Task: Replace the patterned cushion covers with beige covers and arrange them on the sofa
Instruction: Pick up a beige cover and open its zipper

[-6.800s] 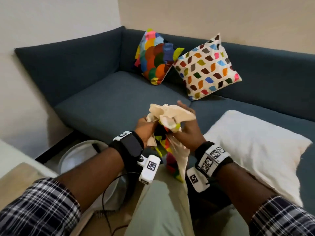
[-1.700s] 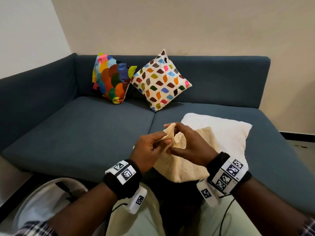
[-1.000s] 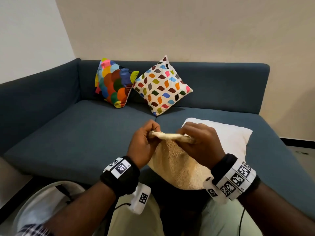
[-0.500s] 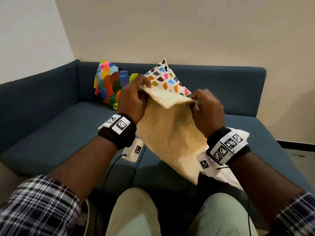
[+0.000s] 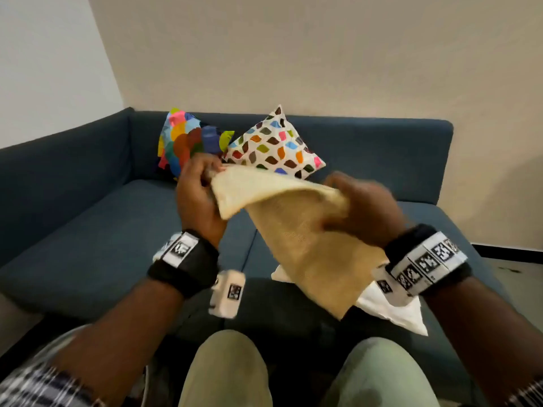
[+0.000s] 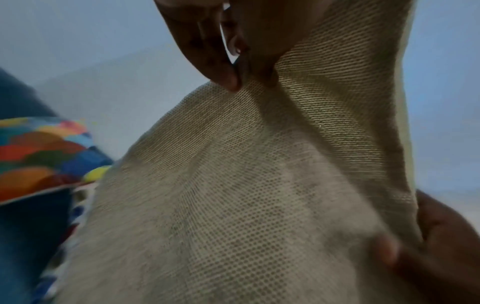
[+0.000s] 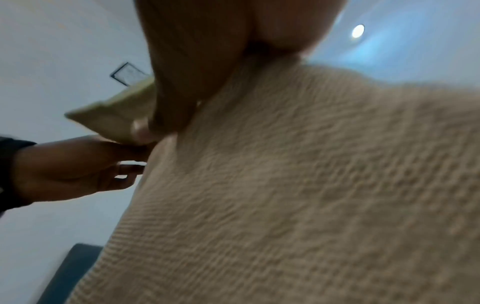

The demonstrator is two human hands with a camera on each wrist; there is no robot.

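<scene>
I hold a beige cushion cover [image 5: 305, 245] up in front of me over the blue sofa [image 5: 88, 230]. My left hand [image 5: 199, 189] pinches its upper left edge; in the left wrist view fingertips [image 6: 228, 82] nip the woven cloth [image 6: 233, 195]. My right hand [image 5: 361, 210] grips the upper right edge, blurred by motion. The cover [image 7: 311, 185] fills the right wrist view. A bare white cushion insert [image 5: 390, 309] lies on the seat under the cover, mostly hidden. Two patterned cushions lean at the back: a multicoloured one [image 5: 188, 139] and a white one with coloured leaves [image 5: 273, 145].
The sofa's left seat lies bare. My knees in pale green trousers [image 5: 229, 371] are at the bottom. A wall [image 5: 293, 54] rises behind the sofa; floor shows at the far right [image 5: 517, 268].
Both hands lifted the beige cover from lap height to chest height and drew apart, spreading its top edge. The camera view tilted upward.
</scene>
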